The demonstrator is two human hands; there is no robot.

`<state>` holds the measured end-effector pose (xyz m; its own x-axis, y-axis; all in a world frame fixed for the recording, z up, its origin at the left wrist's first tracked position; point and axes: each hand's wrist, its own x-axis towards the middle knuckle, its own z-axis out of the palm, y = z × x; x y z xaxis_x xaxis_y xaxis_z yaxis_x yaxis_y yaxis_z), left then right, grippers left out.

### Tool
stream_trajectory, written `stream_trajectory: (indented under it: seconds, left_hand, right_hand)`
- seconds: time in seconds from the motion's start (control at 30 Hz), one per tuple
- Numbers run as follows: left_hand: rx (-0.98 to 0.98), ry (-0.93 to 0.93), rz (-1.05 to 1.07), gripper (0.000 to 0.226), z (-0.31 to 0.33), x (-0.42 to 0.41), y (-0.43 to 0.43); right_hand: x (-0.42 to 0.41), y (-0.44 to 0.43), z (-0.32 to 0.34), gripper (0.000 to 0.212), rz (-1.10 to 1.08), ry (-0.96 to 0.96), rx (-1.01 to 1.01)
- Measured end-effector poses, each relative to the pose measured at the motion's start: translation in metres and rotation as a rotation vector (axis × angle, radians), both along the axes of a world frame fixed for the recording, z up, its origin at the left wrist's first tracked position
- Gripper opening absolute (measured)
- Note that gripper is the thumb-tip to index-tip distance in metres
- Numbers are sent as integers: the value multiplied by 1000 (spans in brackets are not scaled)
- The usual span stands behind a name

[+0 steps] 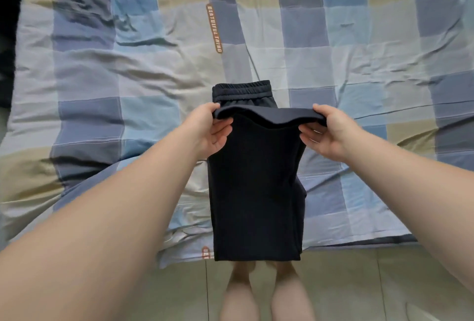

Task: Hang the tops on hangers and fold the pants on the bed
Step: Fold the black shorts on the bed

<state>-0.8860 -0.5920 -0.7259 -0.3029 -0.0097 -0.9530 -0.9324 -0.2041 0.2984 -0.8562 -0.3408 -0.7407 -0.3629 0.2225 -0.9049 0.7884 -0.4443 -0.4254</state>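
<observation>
- A dark shape (7,38) is seen at the far left edge, beside the bed; what it is cannot be told.
- The bed (102,77) is covered by a wrinkled checked cover in blue, grey and beige squares.
- The left hand (213,128) is pinched on the left corner of the raised fold, thumb on top and fingers underneath.
- An orange label (214,28) with pale lettering is sewn on the cover, well beyond the pants. A second label (206,252) is partly hidden at the near edge.
- The dark navy pants (256,192) are laid lengthwise on the middle of the bed. The elastic waistband (242,89) is at the far end, flat on the cover.
- The leg ends are doubled back towards the waistband and held lifted just short of it. The near fold is lying at the bed's near edge.
- The person's bare legs (266,295) are seen below the pants.
- The right hand (325,133) is pinched on the right corner of the same fold, thumb on top.
- A pale tiled floor (384,282) is seen below the bed.
</observation>
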Motion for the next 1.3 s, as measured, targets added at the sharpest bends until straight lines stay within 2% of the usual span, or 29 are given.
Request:
stream_trajectory:
  seconds: [0.13,0.23,0.47,0.63,0.9,1.1,1.23,1.3]
  left_hand:
    - [40,35,39,33,-58,-34,8]
    - [49,92,13,44,-88,-33,10]
    - [92,115,-73,41,-103,21,9]
    - [39,32,-109,40,-103,94,9]
    - [-73,-227,-216,34,-121,226,13]
    - [-162,-398,-174,33,-141,304,4]
    - [-315,-331,-164,33,-156,329,-3]
    - [-387,-240,-106,40,-162,334,-5]
  right_hand:
    - [-37,0,-60,14,34,41,-63]
    - [-44,-3,-92,27,83,46,-127]
    - [-15,-18,-108,24,115,-16,-222]
    - [39,-20,-112,33,117,-100,-253]
    - [164,-14,-133,27,105,-269,-248]
    - [262,-9,-144,24,134,-403,-193]
    - [295,-7,-148,22,223,-490,-54]
    - [302,-8,-151,35,354,-507,35]
